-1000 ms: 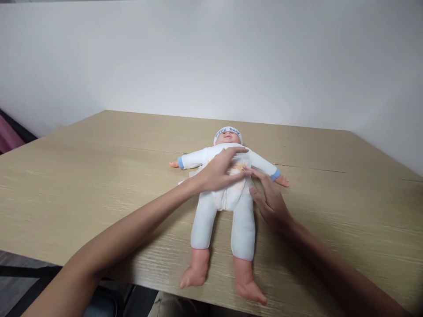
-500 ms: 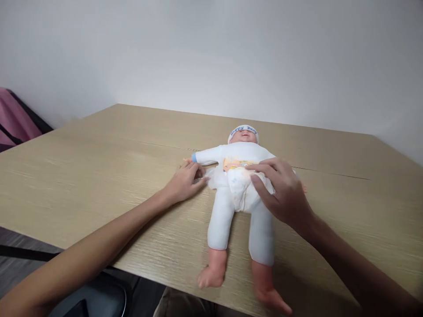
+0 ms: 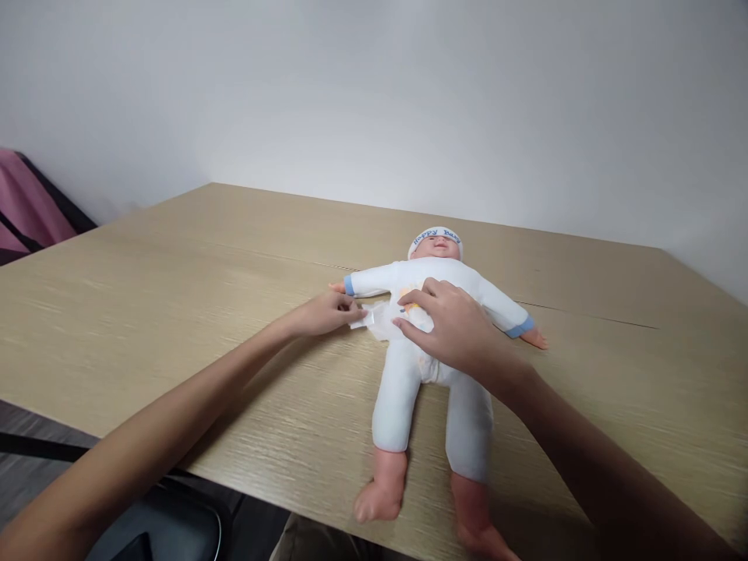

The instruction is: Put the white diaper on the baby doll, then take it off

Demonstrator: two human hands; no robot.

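Observation:
A baby doll (image 3: 435, 273) in a white suit with blue cuffs and a white cap lies on its back on the wooden table (image 3: 175, 296), feet toward me. A white diaper (image 3: 382, 321) is wrapped round its hips. My left hand (image 3: 324, 313) pinches the diaper's side tab at the doll's left side. My right hand (image 3: 449, 331) lies over the doll's belly, fingers curled and pressing on the front of the diaper.
The table's near edge runs just under the doll's feet. A pink cloth on a dark seat (image 3: 26, 210) shows at the far left. A dark chair (image 3: 169, 530) stands below the table edge. A plain white wall is behind.
My right hand has slid left from the doll's hip onto its belly. My left hand has closed on the diaper tab beside the doll.

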